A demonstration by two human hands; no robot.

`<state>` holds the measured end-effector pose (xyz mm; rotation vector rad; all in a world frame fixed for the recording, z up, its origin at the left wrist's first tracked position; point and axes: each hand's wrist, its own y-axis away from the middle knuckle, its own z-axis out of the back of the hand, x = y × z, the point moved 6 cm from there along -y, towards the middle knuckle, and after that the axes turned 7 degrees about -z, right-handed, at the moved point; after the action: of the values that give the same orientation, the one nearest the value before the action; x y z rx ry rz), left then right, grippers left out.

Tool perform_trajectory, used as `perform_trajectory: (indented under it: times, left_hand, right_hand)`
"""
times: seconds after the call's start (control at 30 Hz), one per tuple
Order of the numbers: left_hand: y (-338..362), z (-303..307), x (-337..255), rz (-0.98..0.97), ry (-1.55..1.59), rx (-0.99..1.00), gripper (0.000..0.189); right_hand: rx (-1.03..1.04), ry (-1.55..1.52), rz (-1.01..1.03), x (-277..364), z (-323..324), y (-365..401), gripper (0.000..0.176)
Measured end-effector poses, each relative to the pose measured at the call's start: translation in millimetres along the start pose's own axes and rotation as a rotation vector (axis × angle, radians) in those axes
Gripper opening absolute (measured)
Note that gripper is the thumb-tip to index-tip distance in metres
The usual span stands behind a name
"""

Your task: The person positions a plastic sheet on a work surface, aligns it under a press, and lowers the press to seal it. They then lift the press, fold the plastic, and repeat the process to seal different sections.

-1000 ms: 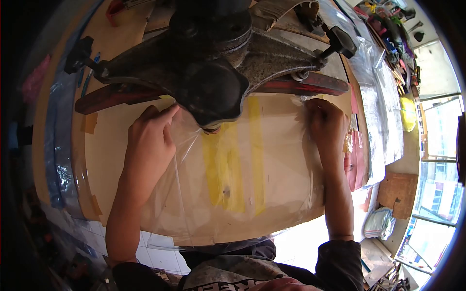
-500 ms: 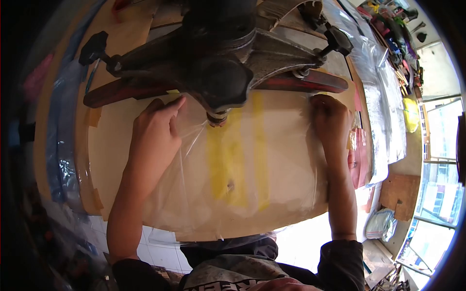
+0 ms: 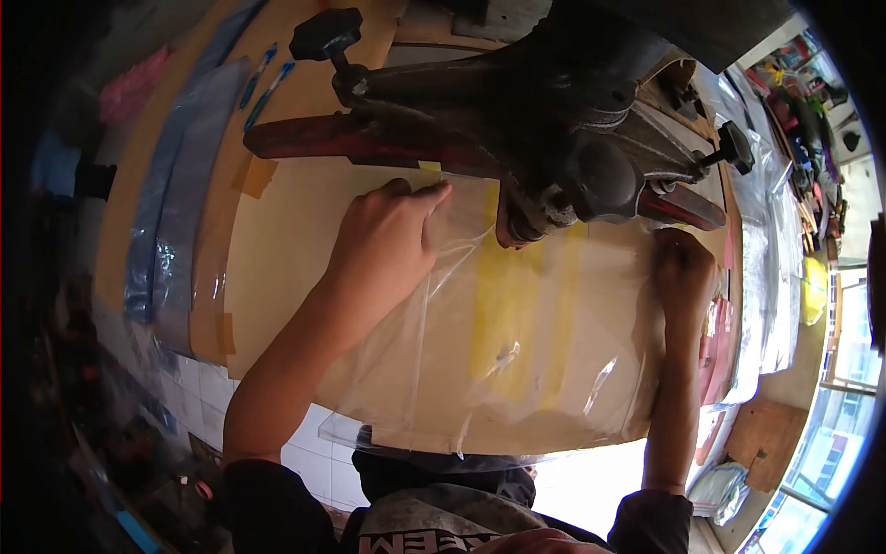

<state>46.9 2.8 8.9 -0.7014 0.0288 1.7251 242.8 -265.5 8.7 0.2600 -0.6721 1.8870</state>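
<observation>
A clear plastic sheet [image 3: 434,369] lies over a tan board [image 3: 277,240] that shows yellow strips [image 3: 503,323] through the plastic. My left hand [image 3: 392,222] is closed at the sheet's upper left part, its thumb and fingers pinching the film near a small yellow tab [image 3: 429,166]. On the right, my right hand [image 3: 685,268] is curled into a fist at the sheet's right edge; what its fingers hold is hidden. Just beyond both hands, a dark metal machine [image 3: 517,102] with a long red-black bar [image 3: 351,143] stands across the board.
Black knobs [image 3: 325,35] stick up from the machine's arms. Two blue pens [image 3: 268,92] lie at the upper left, beside blue plastic strips [image 3: 171,212]. Stacked clear plastic [image 3: 771,277] and a yellow bag [image 3: 814,291] are at the right, near a window.
The view has turned, so the machine and board appear farther right and the pens show fully. Both hands keep about the same places on the sheet.
</observation>
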Motion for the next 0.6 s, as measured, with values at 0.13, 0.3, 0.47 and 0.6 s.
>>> perform_trajectory:
  times: [0.13,0.3,0.47,0.6]
  left_hand:
    - [0.2,-0.2,0.2,-0.026,-0.006,-0.015,0.033]
    - [-1.0,0.4,0.2,-0.006,-0.008,0.003,0.033]
    - [-1.4,1.6,-0.7,-0.017,0.000,-0.005,0.032]
    - [-1.8,1.3,-0.9,-0.016,-0.003,-0.010,0.030]
  right_hand:
    - [0.007,-0.005,-0.012,-2.9,-0.7,0.5,0.025]
    - [0.010,0.003,-0.003,-6.3,-0.6,-0.6,0.024]
    - [0.037,0.015,-0.003,-9.6,-3.2,-1.7,0.025]
    - [0.037,0.001,0.005,-6.8,-2.6,-0.8,0.026]
